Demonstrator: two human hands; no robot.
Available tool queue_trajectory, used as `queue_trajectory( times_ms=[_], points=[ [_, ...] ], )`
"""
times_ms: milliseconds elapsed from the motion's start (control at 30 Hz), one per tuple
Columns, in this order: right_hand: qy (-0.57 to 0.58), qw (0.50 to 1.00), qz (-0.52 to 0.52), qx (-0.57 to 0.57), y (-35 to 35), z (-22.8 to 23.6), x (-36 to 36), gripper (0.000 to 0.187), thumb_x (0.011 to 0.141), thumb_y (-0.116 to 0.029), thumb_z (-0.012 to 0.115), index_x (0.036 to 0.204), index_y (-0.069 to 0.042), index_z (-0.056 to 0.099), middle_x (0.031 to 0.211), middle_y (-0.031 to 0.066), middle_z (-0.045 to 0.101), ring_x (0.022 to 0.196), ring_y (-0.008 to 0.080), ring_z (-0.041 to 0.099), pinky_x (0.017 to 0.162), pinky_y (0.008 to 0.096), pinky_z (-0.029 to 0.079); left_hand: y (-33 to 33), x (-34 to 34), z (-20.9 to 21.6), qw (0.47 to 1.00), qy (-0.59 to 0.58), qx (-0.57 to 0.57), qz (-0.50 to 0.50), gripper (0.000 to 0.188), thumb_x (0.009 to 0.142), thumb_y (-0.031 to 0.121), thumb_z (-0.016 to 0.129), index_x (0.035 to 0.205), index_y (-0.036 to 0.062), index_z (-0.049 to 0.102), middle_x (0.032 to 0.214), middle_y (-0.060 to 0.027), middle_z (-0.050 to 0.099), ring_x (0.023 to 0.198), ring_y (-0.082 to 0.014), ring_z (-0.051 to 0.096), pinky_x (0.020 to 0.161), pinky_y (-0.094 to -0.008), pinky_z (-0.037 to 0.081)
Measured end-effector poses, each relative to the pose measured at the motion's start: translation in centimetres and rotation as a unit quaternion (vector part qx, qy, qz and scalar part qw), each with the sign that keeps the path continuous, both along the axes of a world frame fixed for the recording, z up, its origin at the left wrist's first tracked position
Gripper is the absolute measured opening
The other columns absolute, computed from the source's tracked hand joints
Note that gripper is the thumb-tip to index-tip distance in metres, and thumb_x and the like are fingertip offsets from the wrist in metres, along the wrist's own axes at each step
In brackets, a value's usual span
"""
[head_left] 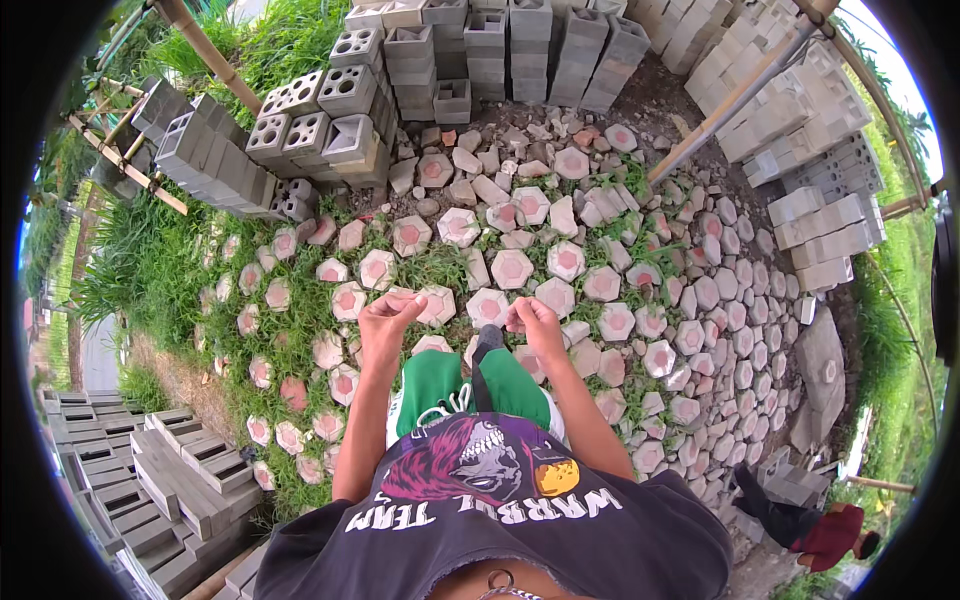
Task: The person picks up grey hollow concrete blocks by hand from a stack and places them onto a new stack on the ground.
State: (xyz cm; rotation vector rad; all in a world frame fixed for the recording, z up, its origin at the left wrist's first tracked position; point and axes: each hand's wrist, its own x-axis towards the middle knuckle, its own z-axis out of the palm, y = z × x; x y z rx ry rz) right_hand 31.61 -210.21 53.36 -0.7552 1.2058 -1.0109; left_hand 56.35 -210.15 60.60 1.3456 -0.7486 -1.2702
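Both of my hands are raised in front of my body, apart from each other, above ground set with hexagonal stone pavers (511, 267). My left hand (388, 318) has its fingers curled in and its thumb against them, and nothing shows in it. Likewise, my right hand (536, 320) is closed with bent fingers, and I see no object in it. Between the hands, the grey tip of a shoe (489, 338) shows below. A dark strap (479, 380) hangs over my green shorts (431, 376). Neither hand touches the pavers.
Hollow concrete blocks stand in stacks (410, 65) ahead, at the left (215, 165) and at the right (825, 235). More blocks (165, 480) lie lower left. Bamboo poles (215, 60) and a slanting pole (735, 100) rise nearby. Another person (833, 535) is at the lower right.
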Motion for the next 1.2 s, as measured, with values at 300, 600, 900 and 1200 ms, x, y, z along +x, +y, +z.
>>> queue_trajectory(
  times_ms=[300,600,900,1200],
  points=[
    [-0.002,0.998,-0.064,0.009,-16.5,0.5,-0.9,0.011,0.089,-0.013,0.063,0.095,-0.005,0.057,0.082,0.0022,0.061,0.073,0.0100,0.060,0.069,0.0255,0.052,-14.8,-0.7,-3.0,0.997,0.047,0.063,-0.017,0.011,0.079,0.007,0.074,0.075,0.0004,0.066,0.080,-0.0056,0.066,0.070,-0.0078,0.056,0.067,-0.0228,0.044],
    [0.005,0.992,-0.123,0.015,-36.9,-2.0,1.4,0.020,0.083,-0.011,0.070,0.086,-0.008,0.050,0.082,0.0040,0.061,0.071,0.0119,0.061,0.066,0.0262,0.052,-39.5,0.7,-6.7,0.991,0.056,0.040,-0.117,0.018,0.081,0.012,0.072,0.068,0.0022,0.065,0.073,0.0024,0.062,0.065,-0.0037,0.049,0.060,-0.0221,0.039],
    [0.069,0.989,-0.134,0.004,-52.9,3.6,5.9,0.021,0.090,-0.019,0.062,0.075,-0.007,0.054,0.075,0.0037,0.061,0.071,0.0124,0.061,0.069,0.0298,0.052,-59.8,5.1,-3.8,0.973,-0.014,0.035,-0.229,0.046,0.092,0.034,0.058,0.066,-0.0032,0.064,0.075,-0.0080,0.068,0.068,-0.0090,0.058,0.064,-0.0242,0.045],
    [0.054,0.987,-0.133,0.072,-59.6,1.0,7.9,0.034,0.095,-0.026,0.055,0.066,-0.009,0.050,0.075,0.0038,0.059,0.073,0.0138,0.059,0.070,0.0312,0.052,-66.0,5.4,-6.9,0.983,0.028,0.035,-0.178,0.050,0.099,0.038,0.043,0.090,-0.0037,0.071,0.088,-0.0085,0.070,0.079,-0.0116,0.060,0.073,-0.0266,0.046]
  ],
)
